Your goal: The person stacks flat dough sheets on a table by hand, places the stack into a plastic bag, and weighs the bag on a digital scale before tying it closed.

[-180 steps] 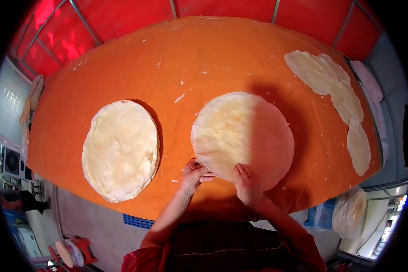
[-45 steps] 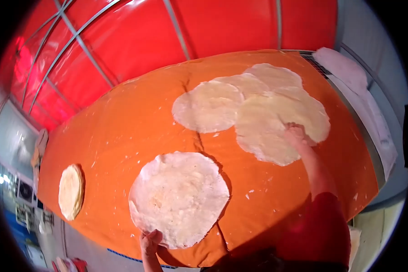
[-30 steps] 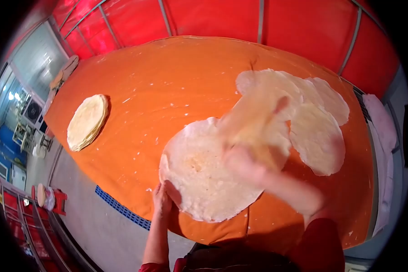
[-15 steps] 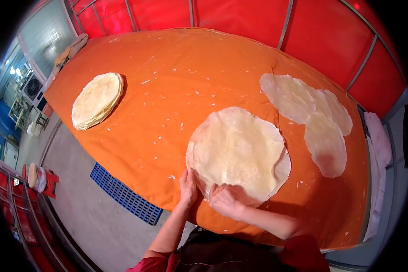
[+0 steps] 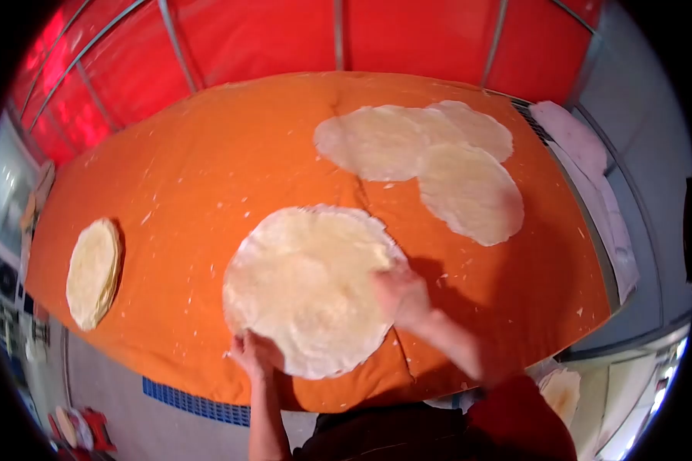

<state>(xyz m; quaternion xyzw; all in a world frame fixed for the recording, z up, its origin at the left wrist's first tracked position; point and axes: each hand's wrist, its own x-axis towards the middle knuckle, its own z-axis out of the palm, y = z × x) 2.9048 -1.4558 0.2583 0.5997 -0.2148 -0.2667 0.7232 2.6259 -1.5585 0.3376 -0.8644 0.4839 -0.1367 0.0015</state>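
Note:
A large, thin round flatbread (image 5: 307, 284) lies on the orange cloth in front of me, apparently on top of another sheet. At its lower left edge, my left hand (image 5: 251, 355) is closed with the rim pinched between thumb and fingers. My right hand (image 5: 404, 298) is at the right edge of the same flatbread; motion smears its fingers, so their grip is unclear. Farther back on the right, several overlapping thin flatbreads (image 5: 469, 192) are spread flat. A stack of flatbreads (image 5: 92, 273) sits near the table's left side.
An orange cloth (image 5: 184, 253) covers the wide table, with small pale crumbs scattered over it. Red panels (image 5: 415, 42) with metal bars stand behind. A pinkish-white bundled cloth (image 5: 573, 138) lies along the right edge. On the floor are a blue slatted mat (image 5: 196, 401) and a red stool (image 5: 96, 430).
My view has turned to the right. My right hand has moved from the flatbread's near edge to its right edge, while my left hand stays at the lower left rim.

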